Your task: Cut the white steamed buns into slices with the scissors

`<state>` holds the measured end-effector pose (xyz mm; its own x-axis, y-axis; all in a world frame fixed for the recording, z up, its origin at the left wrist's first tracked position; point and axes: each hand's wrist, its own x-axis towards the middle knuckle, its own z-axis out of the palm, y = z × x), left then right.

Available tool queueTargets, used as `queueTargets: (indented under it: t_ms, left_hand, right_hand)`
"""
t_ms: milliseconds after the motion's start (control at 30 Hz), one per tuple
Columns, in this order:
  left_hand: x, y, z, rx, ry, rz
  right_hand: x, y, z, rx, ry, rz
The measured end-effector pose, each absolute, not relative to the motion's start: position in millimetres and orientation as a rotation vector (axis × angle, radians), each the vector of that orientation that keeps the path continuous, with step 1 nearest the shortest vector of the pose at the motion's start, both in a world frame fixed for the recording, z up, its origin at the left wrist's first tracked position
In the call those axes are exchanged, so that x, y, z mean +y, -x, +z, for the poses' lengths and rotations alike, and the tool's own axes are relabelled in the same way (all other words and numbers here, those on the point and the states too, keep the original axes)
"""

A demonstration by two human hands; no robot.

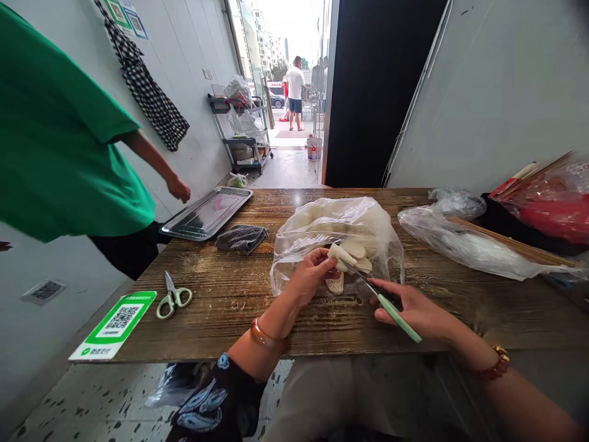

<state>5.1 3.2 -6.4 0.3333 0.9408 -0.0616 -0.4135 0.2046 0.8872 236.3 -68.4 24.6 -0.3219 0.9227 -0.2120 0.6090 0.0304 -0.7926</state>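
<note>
My left hand pinches a pale, spongy-looking food piece between thumb and fingers. In my right hand is a pair of scissors with light green handles, its blades pointing up and left against the pale piece. How far the blades are apart is hard to make out. Several pale cut slices lie just below and behind the held piece, at the mouth of a clear plastic bag. More pale rounded pieces show dimly through the bag's film.
Left on the wooden table are a second pair of scissors, a QR-code card, a grey cloth and a metal tray. Plastic bags and skewers lie right. A person in green stands left.
</note>
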Motion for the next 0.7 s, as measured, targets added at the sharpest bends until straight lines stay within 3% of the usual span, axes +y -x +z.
queueTargets:
  t_ms: [333, 700]
  left_hand:
    - [6, -5, -7, 0.729, -0.924, 1.047]
    - [10, -3, -12, 0.758, -0.986, 1.060]
  right_hand:
    - [-65, -236, 28, -1.945, 1.478, 1.331]
    - [-57, -230, 35, -2.025, 1.433, 1.195]
